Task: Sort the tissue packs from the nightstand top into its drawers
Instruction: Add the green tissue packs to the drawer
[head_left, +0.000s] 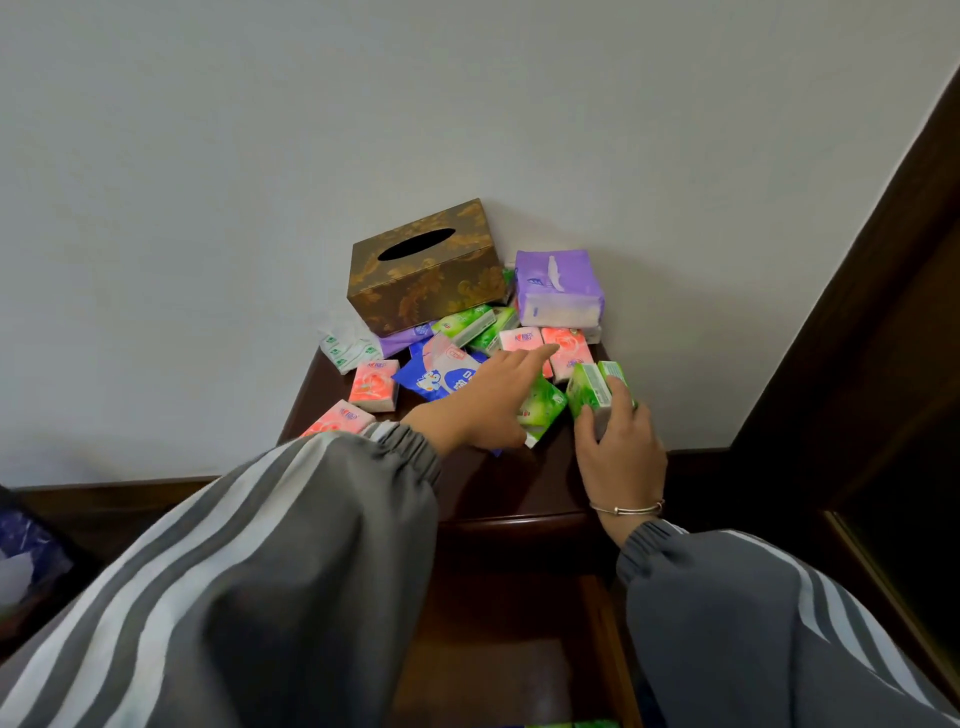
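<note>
**Sorting under way atop a dark wooden nightstand (514, 483)**

Viewed from above, against a pale wall: loose pocket packs strewn across the nightstand top around a brown-and-gold tissue box (423, 270). To its right, a purple soft pack (558, 288), white tissue showing at its slit.

No wording clear enough to read. On the pink packs (569, 351), only a small red-and-blue logo, blurred. On the blue pack (441, 376), a cartoon penguin and large white characters, partly hidden behind the left hand (480, 408). On the white pack (347, 352) at the back left corner, small green marks.

Left hand palm down over the heap, index finger stretched onto the pink packs, thumb against a green pack (545, 408) beneath. Holding nothing, as far as can be seen.

Right hand (621, 457) clamped on two green packs (595, 389), held side by side at the right edge of the top. Thumb on one side, fingers on the other, a thin metal bangle (628, 508) at the wrist. Grey sleeves (291, 561) with white stripes on both arms.

Below the top, a drawer (605, 639) pulled out, interior dim.
</note>
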